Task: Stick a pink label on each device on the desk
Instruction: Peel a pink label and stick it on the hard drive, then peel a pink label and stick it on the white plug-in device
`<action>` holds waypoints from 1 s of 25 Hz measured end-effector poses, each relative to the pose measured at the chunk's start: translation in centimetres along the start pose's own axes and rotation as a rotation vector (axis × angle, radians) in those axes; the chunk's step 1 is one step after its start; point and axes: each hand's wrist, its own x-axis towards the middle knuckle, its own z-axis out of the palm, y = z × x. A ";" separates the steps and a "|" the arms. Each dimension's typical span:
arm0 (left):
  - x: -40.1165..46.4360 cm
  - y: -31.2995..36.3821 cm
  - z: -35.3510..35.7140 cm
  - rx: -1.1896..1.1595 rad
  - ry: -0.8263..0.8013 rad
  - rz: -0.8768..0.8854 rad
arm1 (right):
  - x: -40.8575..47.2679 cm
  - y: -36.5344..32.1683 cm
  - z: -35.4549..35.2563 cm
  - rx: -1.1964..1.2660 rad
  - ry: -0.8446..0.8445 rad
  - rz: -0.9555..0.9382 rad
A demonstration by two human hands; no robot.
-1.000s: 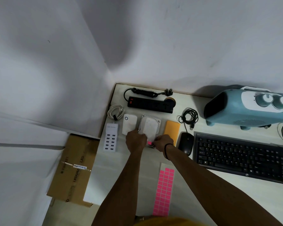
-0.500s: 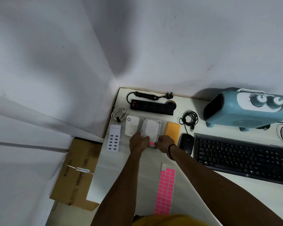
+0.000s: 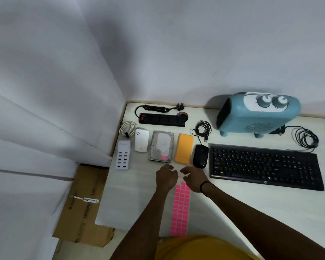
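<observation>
dim, soft overhead light | soft wall shadows | slight blur | wide-angle edge bending

A table (image 3: 139, 203) sits in a room corner. Along its far edge lies a power strip (image 3: 162, 120), with a heater (image 3: 257, 115) to its right. In front, left to right: a USB charging hub (image 3: 122, 157), an adapter (image 3: 141, 140), a hard drive (image 3: 161, 146) with a label (image 3: 164, 157) on it, a flat pouch (image 3: 184, 151), a mouse (image 3: 200, 156), and a keyboard (image 3: 265, 167). A label sheet (image 3: 180, 211) lies nearest, between two hands. A cardboard box (image 3: 83, 209) lies on the floor, left.
</observation>
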 end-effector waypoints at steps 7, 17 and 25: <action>-1.8 -2.3 2.5 0.041 -0.040 -0.102 | -4.2 4.8 3.3 -0.571 -0.159 -0.056; -2.2 -2.8 3.8 -0.006 -0.108 -0.115 | -4.2 5.3 3.3 -0.609 -0.166 -0.097; -3.1 -1.4 1.2 -0.615 -0.216 -0.127 | -3.3 3.3 -1.3 -0.072 0.298 -0.210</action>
